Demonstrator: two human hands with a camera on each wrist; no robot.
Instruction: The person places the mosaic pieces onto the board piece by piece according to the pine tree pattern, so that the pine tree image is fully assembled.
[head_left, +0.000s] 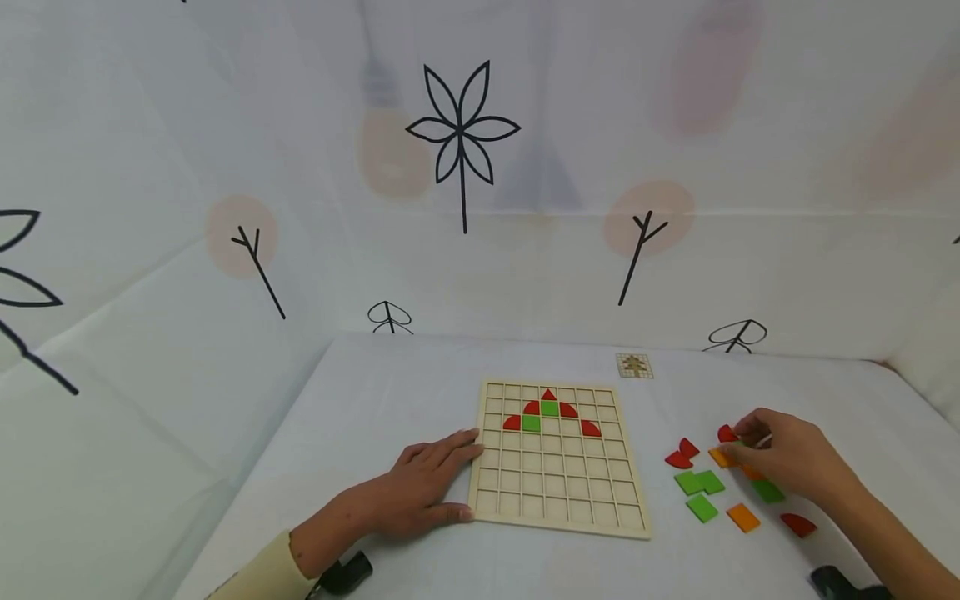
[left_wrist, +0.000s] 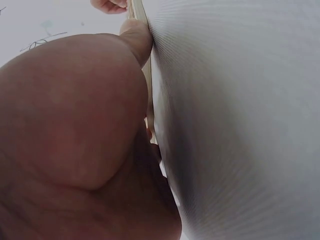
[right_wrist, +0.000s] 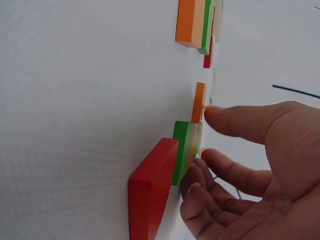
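A wooden grid board (head_left: 558,479) lies flat on the white cloth. Red pieces and two green squares (head_left: 531,423) fill some of its upper cells, with a red triangle (head_left: 548,395) at the top. My left hand (head_left: 420,487) rests with spread fingers against the board's left edge. On the right, my right hand (head_left: 787,450) reaches over loose pieces, thumb and forefinger apart. Its forefinger is at a red quarter-circle piece (head_left: 725,433), its thumb close to an orange square (head_left: 720,457). In the right wrist view no piece shows between the fingers; a red piece (right_wrist: 155,187) lies nearby.
Loose green squares (head_left: 702,508), an orange square (head_left: 743,517) and red pieces (head_left: 678,460) lie between board and right hand. A small card with a tree pattern (head_left: 634,365) lies behind the board. A printed white cloth (head_left: 540,275) hangs at the back.
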